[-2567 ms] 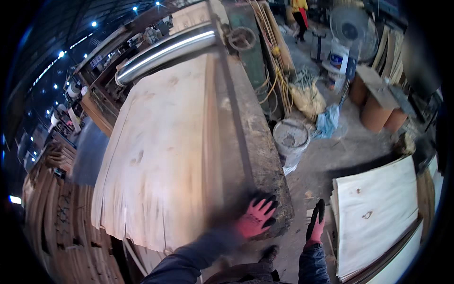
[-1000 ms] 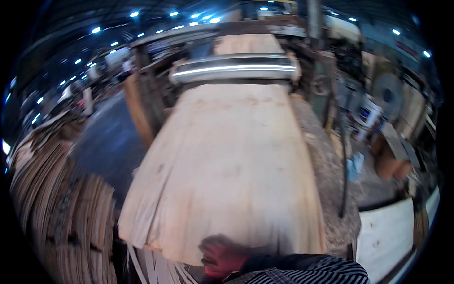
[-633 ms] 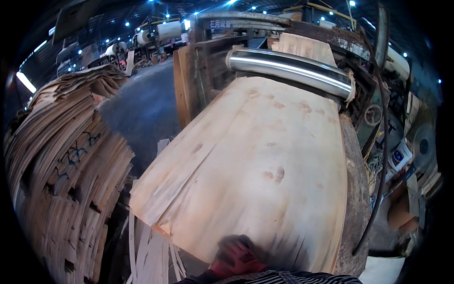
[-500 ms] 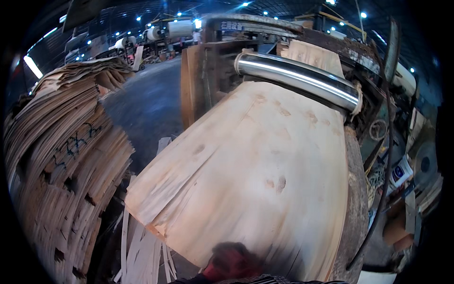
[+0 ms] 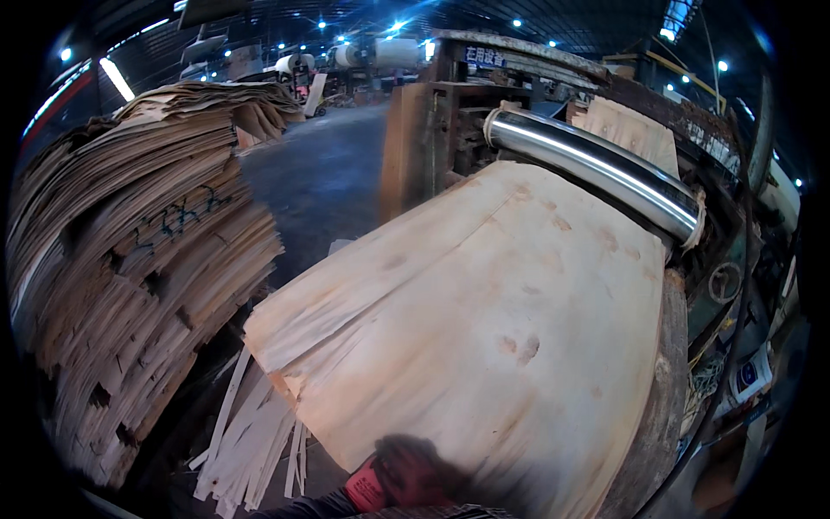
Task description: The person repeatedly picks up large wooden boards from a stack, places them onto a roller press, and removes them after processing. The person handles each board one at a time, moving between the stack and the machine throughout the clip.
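A wide, pale wood veneer sheet (image 5: 484,337) lies sloping away from me, its far end close to a shiny metal roller (image 5: 596,169). It has brown knots, and splits run in from its ragged near-left edge. At the bottom centre my left hand (image 5: 402,476), in a red and black glove, rests at the sheet's near edge. Its dark fingers blur into shadow, so whether they grip the veneer or lie on it does not show. My right hand is out of view.
A tall stack of veneer sheets (image 5: 156,268) with dark marks stands at the left. Loose veneer strips (image 5: 251,441) lie on the floor below the sheet's left edge. Along the right are a handwheel (image 5: 724,282), a hanging dark cable (image 5: 741,285) and a white bucket (image 5: 750,376).
My view has turned left, shifting the sheet, roller and stack rightward in the picture. More of the left hand's red glove and dark sleeve shows now.
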Demonstrator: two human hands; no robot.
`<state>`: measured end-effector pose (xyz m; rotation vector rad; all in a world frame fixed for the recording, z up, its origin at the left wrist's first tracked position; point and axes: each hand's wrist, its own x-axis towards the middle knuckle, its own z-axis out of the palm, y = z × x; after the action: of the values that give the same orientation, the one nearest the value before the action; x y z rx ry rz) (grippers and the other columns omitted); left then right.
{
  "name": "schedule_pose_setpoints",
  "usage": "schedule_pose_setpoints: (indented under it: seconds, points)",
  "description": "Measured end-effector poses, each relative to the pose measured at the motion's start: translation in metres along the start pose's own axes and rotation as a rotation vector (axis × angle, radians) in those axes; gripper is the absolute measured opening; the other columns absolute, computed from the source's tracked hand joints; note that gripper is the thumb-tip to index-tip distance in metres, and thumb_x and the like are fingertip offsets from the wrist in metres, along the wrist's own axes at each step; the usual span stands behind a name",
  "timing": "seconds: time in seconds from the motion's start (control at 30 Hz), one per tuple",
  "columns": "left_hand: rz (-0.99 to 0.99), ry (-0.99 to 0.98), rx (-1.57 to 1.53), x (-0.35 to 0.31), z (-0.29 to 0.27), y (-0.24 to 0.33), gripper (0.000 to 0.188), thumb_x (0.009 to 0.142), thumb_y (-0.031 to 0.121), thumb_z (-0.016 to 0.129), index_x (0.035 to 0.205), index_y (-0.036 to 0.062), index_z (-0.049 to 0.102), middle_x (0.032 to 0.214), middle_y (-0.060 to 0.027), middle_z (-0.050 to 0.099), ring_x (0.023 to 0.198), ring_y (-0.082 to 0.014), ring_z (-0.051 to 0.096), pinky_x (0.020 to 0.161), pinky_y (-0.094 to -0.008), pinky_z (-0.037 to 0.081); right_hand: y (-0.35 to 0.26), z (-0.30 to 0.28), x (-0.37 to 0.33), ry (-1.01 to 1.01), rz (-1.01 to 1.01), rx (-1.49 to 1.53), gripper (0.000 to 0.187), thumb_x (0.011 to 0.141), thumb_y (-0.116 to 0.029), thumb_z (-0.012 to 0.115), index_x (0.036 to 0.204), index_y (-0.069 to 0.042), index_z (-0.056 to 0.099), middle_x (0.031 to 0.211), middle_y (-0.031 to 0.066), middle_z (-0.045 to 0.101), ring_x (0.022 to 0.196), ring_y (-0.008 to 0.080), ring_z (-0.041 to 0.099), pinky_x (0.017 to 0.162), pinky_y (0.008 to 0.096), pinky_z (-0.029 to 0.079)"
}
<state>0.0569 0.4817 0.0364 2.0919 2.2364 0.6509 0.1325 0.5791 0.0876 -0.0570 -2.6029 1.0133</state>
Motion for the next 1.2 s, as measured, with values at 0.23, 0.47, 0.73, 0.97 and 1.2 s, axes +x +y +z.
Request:
schedule_pose_setpoints:
  seconds: [0.23,0.47,0.73,0.97,1.2]
  points:
    - [-0.026,-0.012,-0.016,-0.011,0.002,0.005,0.061,0.062,0.033,0.065,0.113,0.0049,0.05,0.12,-0.0203,0.043,0.115,-0.0346,0.037,0.1,-0.0526,0.02,0.004,0.0,-0.003,0.001,-0.033,-0.004,0.051,0.083,-0.027,0.049,0.129,-0.008,0.037,0.129,0.0182,0.038,0.118,0.0375,0.036,0.098,0.0444,0.029]
    - [0.013,-0.016,-0.045,0.007,0.015,0.018,0.06,0.061,0.033,0.066,0.112,0.0047,0.05,0.12,-0.0204,0.043,0.114,-0.0358,0.037,0.1,-0.0531,0.02,-0.002,-0.007,-0.003,0.05,-0.039,0.094,0.051,0.082,-0.027,0.05,0.127,-0.006,0.039,0.128,0.0183,0.039,0.117,0.0365,0.036,0.099,0.0427,0.03]
    - [0.02,-0.039,-0.059,0.003,0.007,0.013,0.06,0.06,0.033,0.066,0.11,0.0044,0.05,0.119,-0.0205,0.042,0.113,-0.0373,0.037,0.099,-0.0536,0.02,-0.012,-0.014,0.003,0.091,-0.074,0.028,0.05,0.081,-0.026,0.051,0.124,-0.001,0.042,0.121,0.0205,0.044,0.112,0.0361,0.041,0.095,0.0428,0.032]
    - [0.028,0.03,-0.139,-0.005,-0.005,0.006,0.059,0.06,0.033,0.067,0.109,0.0042,0.051,0.118,-0.0207,0.042,0.112,-0.0385,0.037,0.099,-0.054,0.02,-0.053,-0.053,0.025,-0.124,-0.103,-0.208,0.05,0.082,-0.03,0.05,0.119,0.003,0.044,0.113,0.0268,0.047,0.104,0.0379,0.045,0.09,0.0524,0.032]
    - [-0.064,0.194,-0.259,-0.043,-0.016,0.011,0.059,0.059,0.033,0.067,0.108,0.004,0.051,0.118,-0.0208,0.042,0.111,-0.0398,0.037,0.098,-0.0545,0.019,0.006,0.02,-0.021,-0.026,-0.038,-0.222,0.049,0.083,-0.023,0.047,0.121,0.005,0.04,0.122,0.0239,0.041,0.116,0.04,0.036,0.101,0.0507,0.02]
